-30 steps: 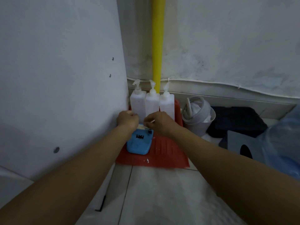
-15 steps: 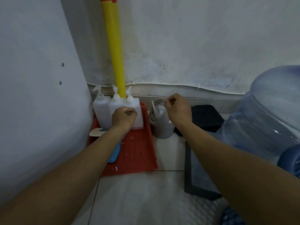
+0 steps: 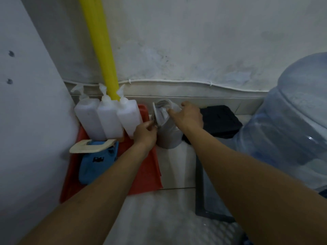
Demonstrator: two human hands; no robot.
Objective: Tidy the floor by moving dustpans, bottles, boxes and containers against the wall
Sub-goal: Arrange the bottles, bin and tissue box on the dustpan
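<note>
Grey bin (image 3: 168, 137) sits just right of the red dustpan (image 3: 146, 174) by the far wall (image 3: 194, 50); left hand (image 3: 145, 134) pinching its lid (image 3: 160, 113), right hand (image 3: 188, 115) clasping the rim (image 3: 174, 105), we'd slide it back upright.

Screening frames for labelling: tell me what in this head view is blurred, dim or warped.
Head view: dim, flat light, no hard shadows; left hand and right hand at the grey container are motion-smeared, forearms too; wide-angle bend tilts and bows the yellow pole; white bottles look fairly crisp; one faint highlight on the water jug.
</note>
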